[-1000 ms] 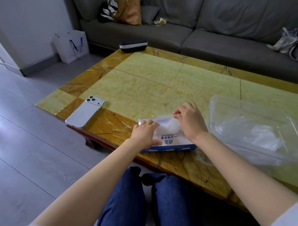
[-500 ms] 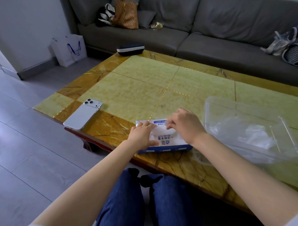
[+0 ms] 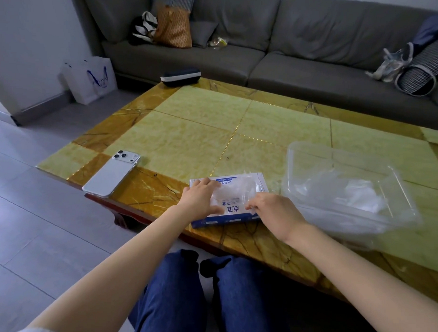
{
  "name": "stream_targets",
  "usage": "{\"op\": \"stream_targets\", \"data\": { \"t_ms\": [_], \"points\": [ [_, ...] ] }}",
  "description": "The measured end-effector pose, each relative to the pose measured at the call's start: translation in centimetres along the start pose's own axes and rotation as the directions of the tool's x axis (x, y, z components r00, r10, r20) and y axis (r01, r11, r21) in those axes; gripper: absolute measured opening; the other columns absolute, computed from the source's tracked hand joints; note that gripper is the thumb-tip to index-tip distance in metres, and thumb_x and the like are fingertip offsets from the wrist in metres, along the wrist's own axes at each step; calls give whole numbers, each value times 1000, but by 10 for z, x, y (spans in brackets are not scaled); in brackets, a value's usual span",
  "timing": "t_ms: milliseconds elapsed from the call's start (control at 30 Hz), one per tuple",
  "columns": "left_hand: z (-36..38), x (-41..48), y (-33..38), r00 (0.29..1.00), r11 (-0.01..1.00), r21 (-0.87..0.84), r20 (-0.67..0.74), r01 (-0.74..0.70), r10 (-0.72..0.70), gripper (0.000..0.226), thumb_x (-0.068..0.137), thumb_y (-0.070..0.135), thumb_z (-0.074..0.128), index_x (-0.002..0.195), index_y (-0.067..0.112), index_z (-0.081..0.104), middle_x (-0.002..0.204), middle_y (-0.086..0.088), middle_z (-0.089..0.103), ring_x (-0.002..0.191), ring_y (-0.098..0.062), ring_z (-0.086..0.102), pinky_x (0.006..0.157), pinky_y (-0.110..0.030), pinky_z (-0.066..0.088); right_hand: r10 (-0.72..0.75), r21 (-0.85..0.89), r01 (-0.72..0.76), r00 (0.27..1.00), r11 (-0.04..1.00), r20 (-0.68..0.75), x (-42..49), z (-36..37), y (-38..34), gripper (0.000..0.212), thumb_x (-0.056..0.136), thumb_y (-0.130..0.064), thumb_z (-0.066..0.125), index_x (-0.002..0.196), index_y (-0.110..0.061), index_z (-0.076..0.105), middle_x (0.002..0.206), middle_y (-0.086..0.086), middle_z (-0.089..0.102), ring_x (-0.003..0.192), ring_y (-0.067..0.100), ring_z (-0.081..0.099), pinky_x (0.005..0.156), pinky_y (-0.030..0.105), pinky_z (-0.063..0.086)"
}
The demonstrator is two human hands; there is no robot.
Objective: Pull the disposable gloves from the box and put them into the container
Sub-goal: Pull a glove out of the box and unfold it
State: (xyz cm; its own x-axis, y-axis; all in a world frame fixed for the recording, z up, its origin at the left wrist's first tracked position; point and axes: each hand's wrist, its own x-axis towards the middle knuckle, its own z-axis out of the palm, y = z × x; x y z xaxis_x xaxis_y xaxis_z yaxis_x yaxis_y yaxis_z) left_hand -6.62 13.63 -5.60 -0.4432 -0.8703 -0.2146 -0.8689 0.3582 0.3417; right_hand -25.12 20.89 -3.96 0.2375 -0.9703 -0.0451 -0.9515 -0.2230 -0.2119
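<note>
The left hand (image 3: 201, 198) presses flat on the box (image 3: 229, 217) while the right hand (image 3: 276, 213) pinches a clear glove (image 3: 237, 191) over its top.

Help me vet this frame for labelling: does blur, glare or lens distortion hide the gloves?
Head view: soft, even light, no hard shadows. Head view: wide-angle bending curves the table edges and sofa. Head view: the disposable glove, pinched by the right hand, is see-through and faint over the box. Head view: the clear container's near wall looks smeared.
</note>
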Motion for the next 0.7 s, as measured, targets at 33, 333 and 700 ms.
{"op": "stream_targets", "data": {
  "t_ms": [33,333,700],
  "points": [
    [-1,0,1,1000,1000,-6,-3,-4,4,76,82,41,67,144,23,28,147,-2,31,133,-25,30,107,-45,28,38,85,-39,999,996,12,0,1,1,19,95,-15,52,107,-14,66,110,3,65,98,18,60,87,30,49],
    [4,-7,27,900,880,303,-125,-367,418,61,90,15,59,143,27,31,154,8,21,140,-15,20,112,-36,22,385,442,-354,923,824,21,12,-4,-4,44,94,-47,47,118,-11,45,104,3,61,92,19,59,79,30,47],
    [6,-1,17,967,935,252,5,-248,255,81,84,41,66,149,31,18,155,10,21,142,-16,18,112,-46,19,452,211,-444,892,871,11,38,-1,-17,36,99,-30,39,64,-24,43,78,-3,55,77,22,55,63,30,39]
  ]
}}
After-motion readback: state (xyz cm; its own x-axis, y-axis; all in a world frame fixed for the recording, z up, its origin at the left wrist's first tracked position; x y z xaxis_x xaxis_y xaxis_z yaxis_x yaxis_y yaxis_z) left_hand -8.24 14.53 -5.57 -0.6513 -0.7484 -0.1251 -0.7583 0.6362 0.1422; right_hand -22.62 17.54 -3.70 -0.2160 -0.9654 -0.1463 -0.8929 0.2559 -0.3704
